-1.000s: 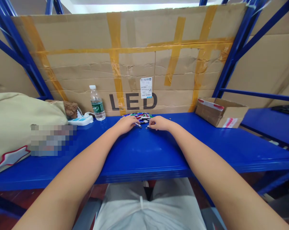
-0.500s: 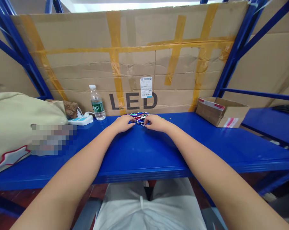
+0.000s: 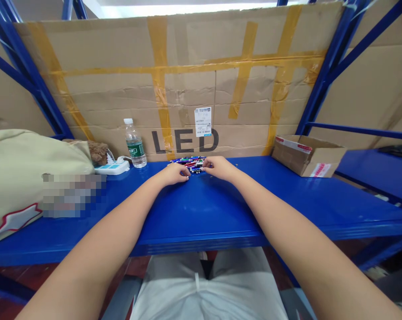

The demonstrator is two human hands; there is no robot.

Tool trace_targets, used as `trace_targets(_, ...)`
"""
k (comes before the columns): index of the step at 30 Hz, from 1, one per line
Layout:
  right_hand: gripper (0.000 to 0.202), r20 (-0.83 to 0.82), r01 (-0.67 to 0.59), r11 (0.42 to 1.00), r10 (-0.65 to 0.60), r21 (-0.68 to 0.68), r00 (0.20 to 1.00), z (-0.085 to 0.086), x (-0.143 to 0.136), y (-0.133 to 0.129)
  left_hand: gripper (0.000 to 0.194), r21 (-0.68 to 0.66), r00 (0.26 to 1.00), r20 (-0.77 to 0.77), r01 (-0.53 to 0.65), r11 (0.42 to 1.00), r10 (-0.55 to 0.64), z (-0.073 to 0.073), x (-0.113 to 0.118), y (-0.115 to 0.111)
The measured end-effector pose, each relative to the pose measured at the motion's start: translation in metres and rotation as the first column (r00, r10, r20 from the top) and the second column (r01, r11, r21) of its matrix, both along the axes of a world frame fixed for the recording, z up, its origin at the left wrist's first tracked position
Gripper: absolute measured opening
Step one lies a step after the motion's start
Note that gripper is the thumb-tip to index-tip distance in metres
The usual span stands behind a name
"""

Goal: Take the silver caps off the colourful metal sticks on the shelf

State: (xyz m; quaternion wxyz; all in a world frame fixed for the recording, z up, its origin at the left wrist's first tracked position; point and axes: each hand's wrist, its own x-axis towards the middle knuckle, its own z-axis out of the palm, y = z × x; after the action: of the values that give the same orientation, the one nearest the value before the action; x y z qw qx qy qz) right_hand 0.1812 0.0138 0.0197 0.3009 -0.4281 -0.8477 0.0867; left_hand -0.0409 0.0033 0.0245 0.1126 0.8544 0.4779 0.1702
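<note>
A pile of shiny pens (image 3: 194, 165), blue, red and green with silvery ends, lies near the back of the blue table. At its left front is my left hand (image 3: 173, 174), thumb and fingertips drawn together; a small whitish spot shows at the tips, too small to name. My right hand (image 3: 220, 169) reaches the pile's right end with its fingers curled and thumb close to the forefinger. Whether it grips a pen or merely touches one is hidden. My hands are a short way apart, with the pile between and behind them.
A water bottle (image 3: 135, 144) and a white power strip (image 3: 112, 167) stand at the back left. A pale green bag (image 3: 27, 155) fills the left side. At the right is an open cardboard box (image 3: 297, 155). A large cardboard sheet (image 3: 121, 98) stands behind the table (image 3: 201, 213).
My left hand has drawn its fingers together and dipped slightly toward me. My right hand has shifted slightly right and up, exposing more of the pile.
</note>
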Motion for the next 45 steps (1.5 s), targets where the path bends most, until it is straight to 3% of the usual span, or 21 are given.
trace_targets(4, 0.010, 0.106, 0.096, 0.994, -0.091, -0.043, 0.990, -0.001, 0.009, 0.005, 0.011, 0.008, 0.996, -0.091, 0.021, 1.000, -0.020, 0.003, -0.004, -0.001)
trace_targets(10, 0.012, 0.278, 0.099, 0.984, -0.055, -0.148, 0.959, -0.001, 0.010, 0.005, 0.010, -0.034, 0.998, 0.017, 0.065, 0.997, -0.065, 0.003, -0.006, -0.001)
trace_targets(16, 0.025, 0.194, 0.138, 0.958, -0.090, -0.253, 0.977, -0.004, 0.009, 0.004, 0.030, -0.126, 0.990, 0.114, 0.093, 0.988, -0.078, -0.001, -0.006, 0.001)
trace_targets(20, 0.029, 0.120, 0.074, 0.966, -0.045, -0.248, 0.992, -0.007, 0.009, 0.008, 0.021, -0.118, 0.992, 0.068, 0.109, 0.987, -0.102, -0.001, -0.007, 0.001)
trace_targets(23, 0.028, 0.106, 0.027, 0.981, -0.006, -0.192, 0.994, -0.009, 0.008, 0.010, 0.023, -0.071, 0.996, 0.024, 0.085, 0.994, -0.083, 0.001, -0.010, 0.003)
trace_targets(28, 0.028, 0.091, -0.019, 0.983, 0.036, -0.183, 0.995, -0.011, 0.006, 0.010, 0.021, 0.127, 0.997, -0.072, 0.013, 0.992, -0.004, 0.002, -0.025, 0.014)
trace_targets(33, 0.033, 0.042, -0.042, 0.972, 0.053, -0.230, 0.998, -0.014, 0.007, 0.014, 0.020, 0.004, 0.984, -0.170, -0.061, 0.998, 0.061, 0.003, -0.045, 0.020)
trace_targets(38, 0.030, 0.011, -0.068, 0.971, 0.072, -0.228, 0.997, -0.012, 0.007, 0.012, 0.021, 0.008, 0.955, -0.240, -0.175, 0.985, 0.172, 0.007, -0.061, 0.020)
trace_targets(42, 0.030, 0.004, -0.071, 0.968, 0.074, -0.242, 0.997, -0.011, 0.006, 0.010, 0.026, 0.182, 0.963, -0.209, -0.134, 0.974, 0.171, 0.009, -0.051, 0.020)
trace_targets(45, 0.034, 0.014, -0.074, 0.961, 0.080, -0.267, 0.997, -0.013, 0.006, 0.013, 0.026, 0.257, 0.979, -0.202, 0.032, 0.966, 0.021, 0.009, -0.023, 0.023)
